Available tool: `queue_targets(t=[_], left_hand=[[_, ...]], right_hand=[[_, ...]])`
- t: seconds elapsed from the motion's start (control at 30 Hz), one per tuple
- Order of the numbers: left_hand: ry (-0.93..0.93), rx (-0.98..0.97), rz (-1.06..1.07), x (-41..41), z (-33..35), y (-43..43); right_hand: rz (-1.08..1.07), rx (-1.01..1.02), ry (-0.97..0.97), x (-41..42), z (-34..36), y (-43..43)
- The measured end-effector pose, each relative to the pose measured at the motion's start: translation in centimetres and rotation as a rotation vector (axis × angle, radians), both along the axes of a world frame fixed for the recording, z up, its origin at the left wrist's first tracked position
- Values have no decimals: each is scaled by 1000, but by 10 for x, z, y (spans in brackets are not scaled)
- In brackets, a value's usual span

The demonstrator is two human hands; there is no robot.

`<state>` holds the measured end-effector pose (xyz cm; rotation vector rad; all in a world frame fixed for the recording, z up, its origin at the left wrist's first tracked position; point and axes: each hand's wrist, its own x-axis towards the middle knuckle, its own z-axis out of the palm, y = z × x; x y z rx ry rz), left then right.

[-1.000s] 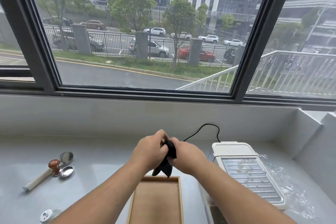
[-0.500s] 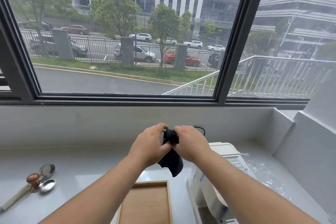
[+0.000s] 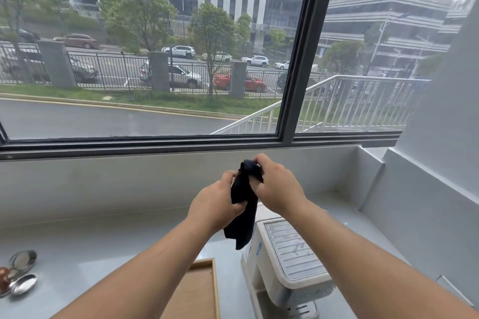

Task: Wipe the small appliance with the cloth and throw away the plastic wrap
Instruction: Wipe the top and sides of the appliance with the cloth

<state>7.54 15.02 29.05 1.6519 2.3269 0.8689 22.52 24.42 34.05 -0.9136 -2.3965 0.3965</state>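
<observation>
From where I watched, the job looked barely begun. The small white plastic appliance with the ribbed grey top plate [image 3: 290,254] stood on the pale grey counter [image 3: 103,241], and I could make out faint smudges on the ribs, so I judged that the wiping had not been done yet. Of the plastic wrap I could see nothing certain; the right forearm covered the counter beyond the appliance, so I could not tell whether the wrap lay there, and I took the throwing away as left to do.

The dark, limp cloth [image 3: 243,204] was held up in the air between both hands, above the rear end of the appliance and apart from it. The left hand [image 3: 215,207] was closed around the cloth's middle, thumb pressed against its lower fold. The right hand [image 3: 277,189] pinched the bunched top end, its fingers [image 3: 259,160] curled over it. The loose tail hung down below the left hand, its tip just in front of the appliance's near corner, though I could not tell whether it touched.
</observation>
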Motion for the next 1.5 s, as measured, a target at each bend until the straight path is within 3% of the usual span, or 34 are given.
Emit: queue_targets(t=[0.2, 0.67, 0.87, 1.03, 1.3, 1.5], left_hand=[[98, -51, -32, 33, -11, 33], [64, -145, -27, 90, -59, 87], [76, -84, -27, 97, -86, 93], [-52, 17, 18, 107, -103, 98], [-117, 50, 104, 120, -127, 103], [-242, 127, 149, 119, -123, 93]], right_hand=[[-38, 32, 31, 44, 5, 25], [-99, 276, -283, 107, -29, 83], [-92, 210, -373, 110, -52, 94], [2, 27, -458, 104, -82, 92], [28, -156, -313, 92, -131, 105], [141, -54, -181, 72, -143, 95]])
